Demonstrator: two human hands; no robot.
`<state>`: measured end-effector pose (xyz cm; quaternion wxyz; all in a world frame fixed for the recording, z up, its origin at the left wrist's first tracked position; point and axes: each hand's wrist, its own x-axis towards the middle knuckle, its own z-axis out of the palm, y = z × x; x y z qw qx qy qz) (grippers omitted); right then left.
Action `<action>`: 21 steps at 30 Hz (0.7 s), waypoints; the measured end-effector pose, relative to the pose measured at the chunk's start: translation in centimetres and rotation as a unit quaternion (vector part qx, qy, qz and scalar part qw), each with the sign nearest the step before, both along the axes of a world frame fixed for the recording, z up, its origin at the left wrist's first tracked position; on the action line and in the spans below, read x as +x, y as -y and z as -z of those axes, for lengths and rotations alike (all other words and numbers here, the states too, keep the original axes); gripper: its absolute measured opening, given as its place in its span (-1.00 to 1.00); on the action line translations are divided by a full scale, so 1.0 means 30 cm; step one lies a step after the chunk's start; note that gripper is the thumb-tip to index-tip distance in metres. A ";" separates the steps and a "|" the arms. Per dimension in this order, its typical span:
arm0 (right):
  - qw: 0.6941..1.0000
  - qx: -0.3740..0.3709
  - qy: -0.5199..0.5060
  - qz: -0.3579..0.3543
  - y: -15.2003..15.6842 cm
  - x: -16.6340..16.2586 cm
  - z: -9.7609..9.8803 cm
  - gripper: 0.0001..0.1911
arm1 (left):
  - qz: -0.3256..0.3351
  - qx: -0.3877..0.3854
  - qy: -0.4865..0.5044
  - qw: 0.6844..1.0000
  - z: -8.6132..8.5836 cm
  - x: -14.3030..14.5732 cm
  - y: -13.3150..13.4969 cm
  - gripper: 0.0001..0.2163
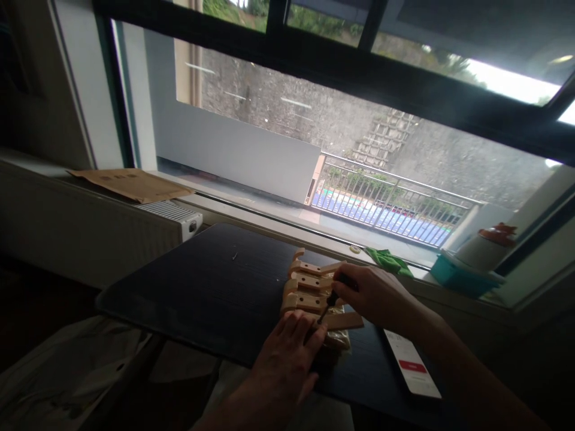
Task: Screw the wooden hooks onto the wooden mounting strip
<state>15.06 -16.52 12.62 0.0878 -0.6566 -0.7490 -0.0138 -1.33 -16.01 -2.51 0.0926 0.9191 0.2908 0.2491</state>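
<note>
A dark-handled screwdriver (333, 297) is gripped in my right hand (371, 294). It slants down, its tip ending beside the fingers of my left hand (287, 359). Those left fingers are bent over the nearest of several light wooden pieces (309, 301), pressing on it; the hand covers much of that piece. The wooden pieces lie side by side, have curled left ends, and show dark holes along their tops. Clear plastic wrapping (339, 340) shows beneath and beside them. Whether the tip sits in a screw is hidden.
The dark table (197, 287) stands by a window. A phone (411, 365) with a lit screen lies at right. On the sill are a green cloth (389, 261), a teal box (462, 276) and a tape roll (354, 249). A small metal bit (234, 256) lies on the tabletop.
</note>
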 end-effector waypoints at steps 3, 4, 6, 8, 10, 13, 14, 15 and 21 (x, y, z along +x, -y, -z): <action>0.998 -0.027 -0.021 -0.046 0.007 0.016 -0.009 -0.79 | 0.001 -0.001 -0.011 1.000 0.002 0.001 0.000 -0.38; 0.998 -0.035 -0.028 -0.054 0.008 0.019 -0.009 -0.79 | 0.001 -0.002 -0.015 1.000 0.003 0.001 -0.001 -0.38; 0.997 -0.038 -0.038 -0.059 0.006 0.025 -0.003 -0.80 | 0.001 -0.003 -0.018 1.000 0.003 0.002 -0.001 -0.37; 0.997 -0.037 -0.045 -0.055 0.001 0.029 0.008 -0.82 | 0.000 -0.004 -0.014 1.000 0.000 0.002 0.000 -0.37; 0.998 -0.032 -0.045 -0.036 -0.006 0.031 0.022 -0.82 | 0.001 -0.006 -0.008 1.000 -0.005 0.002 0.001 -0.39; 1.000 -0.004 -0.022 0.016 -0.012 0.024 0.040 -0.77 | 0.002 -0.007 -0.004 1.000 -0.009 0.001 0.002 -0.40; 0.999 0.008 -0.008 0.034 -0.013 0.019 0.042 -0.75 | 0.001 -0.006 -0.003 1.000 -0.009 0.001 0.002 -0.40; 0.999 0.018 0.005 0.049 -0.012 0.015 0.042 -0.73 | -0.001 -0.004 -0.003 1.000 -0.008 0.002 0.002 -0.39; 1.000 -0.005 0.016 -0.003 0.006 0.006 -0.003 -0.74 | 0.001 0.009 0.004 1.000 0.004 0.006 -0.004 -0.38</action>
